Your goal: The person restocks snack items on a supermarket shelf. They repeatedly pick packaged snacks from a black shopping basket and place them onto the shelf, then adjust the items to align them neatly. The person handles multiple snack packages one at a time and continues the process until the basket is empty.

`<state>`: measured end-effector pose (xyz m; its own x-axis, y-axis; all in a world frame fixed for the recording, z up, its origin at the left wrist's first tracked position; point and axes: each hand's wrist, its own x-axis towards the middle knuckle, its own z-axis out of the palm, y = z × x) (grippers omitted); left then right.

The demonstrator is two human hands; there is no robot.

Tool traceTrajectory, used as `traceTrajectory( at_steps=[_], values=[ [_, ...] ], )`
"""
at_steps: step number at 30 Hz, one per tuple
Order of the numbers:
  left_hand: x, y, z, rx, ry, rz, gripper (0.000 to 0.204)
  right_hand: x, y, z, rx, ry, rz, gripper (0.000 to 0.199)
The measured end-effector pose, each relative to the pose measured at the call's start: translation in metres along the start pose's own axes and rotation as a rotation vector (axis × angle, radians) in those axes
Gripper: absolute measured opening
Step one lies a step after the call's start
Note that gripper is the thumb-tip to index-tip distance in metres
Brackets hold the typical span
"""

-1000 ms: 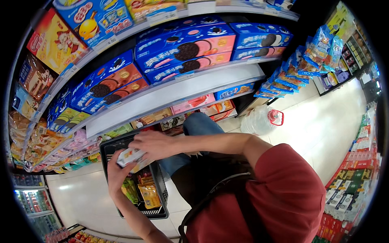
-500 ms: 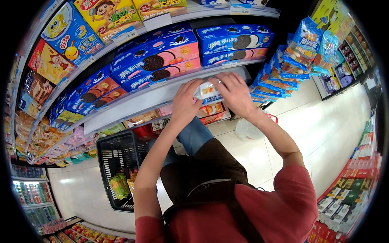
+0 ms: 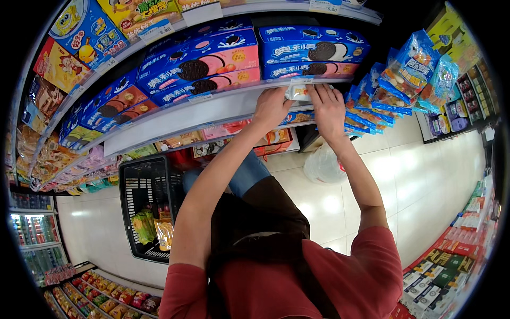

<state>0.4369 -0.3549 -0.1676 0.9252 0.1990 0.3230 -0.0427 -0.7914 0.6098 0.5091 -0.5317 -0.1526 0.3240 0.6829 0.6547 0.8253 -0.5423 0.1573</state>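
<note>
A small white packet with orange spots is held between my hands at the white shelf, just below the blue sandwich-cookie boxes. My left hand closes round its left end. At the packet's right end my right hand grips with bent fingers pointing toward the shelf. The underside of the packet is hidden. Behind the hands, blue-and-pink cookie boxes stand stacked in rows, with another stack of blue cookie boxes to their right.
Blue bags of snacks hang in a strip right of my hands. A black shopping basket with green and yellow packets stands at lower left. A clear plastic bag lies on the tiled floor. Lower shelves hold more boxes.
Both hands have moved right and farther toward the shelf with the packet. My right hand has shifted from over the packet to its right end. The view has shifted slightly.
</note>
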Motion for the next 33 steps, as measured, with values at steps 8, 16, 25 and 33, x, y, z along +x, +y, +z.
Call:
traceTrajectory(
  at_steps=[8, 16, 25, 33],
  values=[
    [0.012, 0.005, -0.002, -0.117, 0.034, 0.005, 0.05, 0.018, 0.016, 0.002, 0.026, -0.1, -0.007, 0.032],
    [0.016, 0.003, 0.002, -0.173, 0.0, -0.015, 0.047, 0.027, 0.024, -0.004, 0.011, -0.246, -0.045, 0.029],
    [0.022, -0.002, 0.008, -0.197, 0.032, -0.019, 0.041, 0.035, 0.023, -0.01, 0.032, -0.406, -0.013, 0.03],
    [-0.001, 0.008, 0.0, -0.14, 0.234, 0.081, 0.036, 0.015, 0.0, -0.013, -0.006, -0.09, -0.049, 0.04]
  ],
)
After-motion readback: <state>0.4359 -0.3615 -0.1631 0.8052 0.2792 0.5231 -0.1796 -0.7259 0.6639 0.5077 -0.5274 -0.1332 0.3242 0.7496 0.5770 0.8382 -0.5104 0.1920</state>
